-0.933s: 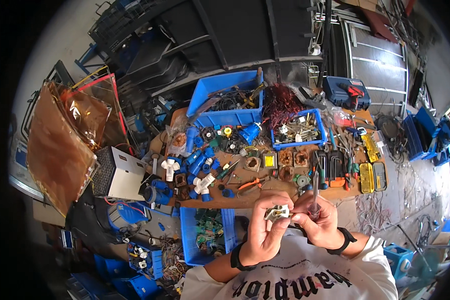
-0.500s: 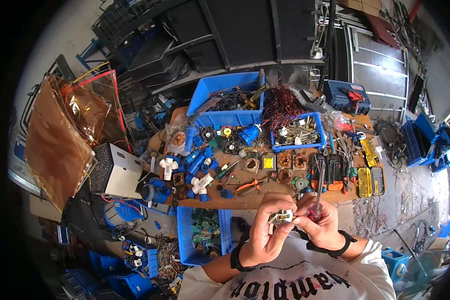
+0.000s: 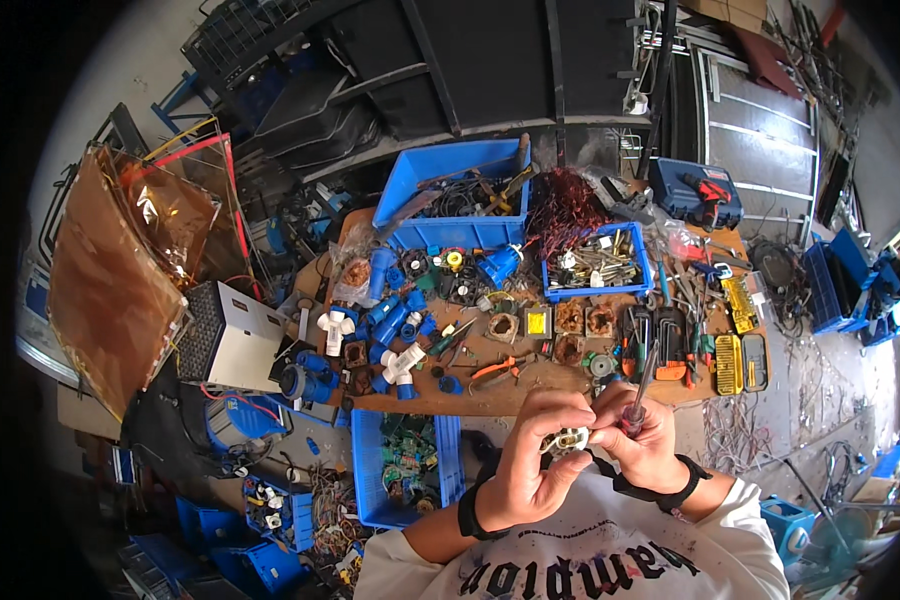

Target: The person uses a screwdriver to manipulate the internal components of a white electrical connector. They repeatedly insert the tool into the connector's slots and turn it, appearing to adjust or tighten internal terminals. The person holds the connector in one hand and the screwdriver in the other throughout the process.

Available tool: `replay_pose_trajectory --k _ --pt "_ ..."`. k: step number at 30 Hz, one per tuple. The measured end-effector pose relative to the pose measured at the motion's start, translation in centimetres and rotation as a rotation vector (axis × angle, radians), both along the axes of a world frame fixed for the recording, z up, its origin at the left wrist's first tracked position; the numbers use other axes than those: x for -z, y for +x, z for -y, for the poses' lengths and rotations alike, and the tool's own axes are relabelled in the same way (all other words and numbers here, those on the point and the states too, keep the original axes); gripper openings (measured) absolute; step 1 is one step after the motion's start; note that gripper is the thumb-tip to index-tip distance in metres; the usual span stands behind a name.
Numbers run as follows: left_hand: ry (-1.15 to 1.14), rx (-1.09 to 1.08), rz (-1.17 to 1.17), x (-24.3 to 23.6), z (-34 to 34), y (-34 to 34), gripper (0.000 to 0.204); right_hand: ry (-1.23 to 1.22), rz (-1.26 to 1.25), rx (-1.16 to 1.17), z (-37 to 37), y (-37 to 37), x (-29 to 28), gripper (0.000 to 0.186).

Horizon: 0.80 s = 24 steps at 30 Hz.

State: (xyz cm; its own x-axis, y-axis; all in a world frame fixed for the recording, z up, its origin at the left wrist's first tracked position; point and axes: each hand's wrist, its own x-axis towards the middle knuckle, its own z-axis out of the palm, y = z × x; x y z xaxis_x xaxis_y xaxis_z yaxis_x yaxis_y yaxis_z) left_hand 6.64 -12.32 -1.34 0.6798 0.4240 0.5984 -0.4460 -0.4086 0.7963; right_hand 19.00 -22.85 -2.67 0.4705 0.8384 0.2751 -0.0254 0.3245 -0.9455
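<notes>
Near the front of my shirt, my left hand (image 3: 532, 462) pinches a small white fitting (image 3: 569, 438) with brass-coloured metal inside between thumb and fingers. The fitting's exact kind is too small to make out. My right hand (image 3: 652, 447) is closed around the red see-through handle of a screwdriver (image 3: 632, 416), whose metal shaft points up and away from the fitting. The right thumb and forefinger meet at the fitting's right side; whether they pinch a tiny part there is hidden. Both hands are just off the near edge of the wooden workbench (image 3: 450, 402).
Orange-handled pliers (image 3: 503, 371) lie on the bench beyond my hands, near white pipe fittings (image 3: 401, 364). A blue tray of metal parts (image 3: 640, 289) and a large blue bin (image 3: 450, 237) stand farther back. Below the bench, left of me, sits a blue crate (image 3: 369, 500) of circuit boards.
The screwdriver's shaft has tipped a little to the right. The white fitting has turned slightly in my left fingers, and both hands stay close together.
</notes>
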Motion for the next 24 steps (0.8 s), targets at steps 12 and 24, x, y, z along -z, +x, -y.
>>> replay_pose_trajectory --k 12,24 --pt "-0.090 0.096 0.089 0.9 0.0 0.1 0.033 0.036 0.072 0.051 0.0 -0.4 -0.1 0.013" --pt "-0.292 0.045 -0.208 -0.4 -0.5 -0.9 0.043 -0.027 0.279 0.143 0.3 0.4 -1.1 0.014"
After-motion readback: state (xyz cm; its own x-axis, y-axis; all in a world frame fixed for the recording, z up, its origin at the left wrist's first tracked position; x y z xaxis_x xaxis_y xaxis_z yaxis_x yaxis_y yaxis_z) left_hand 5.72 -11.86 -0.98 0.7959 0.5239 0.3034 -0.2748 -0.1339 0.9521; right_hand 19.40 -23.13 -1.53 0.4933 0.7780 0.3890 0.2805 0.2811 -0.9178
